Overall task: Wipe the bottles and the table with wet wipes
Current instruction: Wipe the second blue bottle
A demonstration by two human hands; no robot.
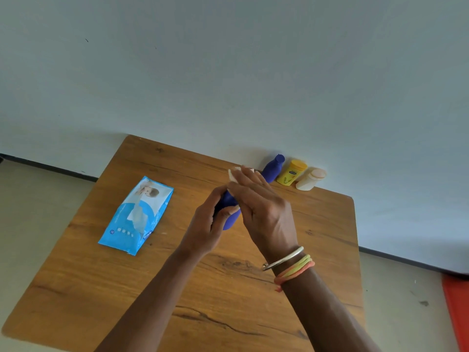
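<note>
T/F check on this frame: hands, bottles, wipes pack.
1. The left hand grips a blue bottle. True.
2. The right hand has nothing under it. False: a white wipe sticks out from under its fingers.
3. Three bottles stand by the wall. True: back blue bottle, yellow bottle, cream bottle.
4. The wipes pack lies right of the hands. False: it lies to their left.

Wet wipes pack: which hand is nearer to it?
Left. The left hand grips the blue bottle right of the wet wipes pack; the right hand, pressing a wipe on that bottle, is farther right.
</note>
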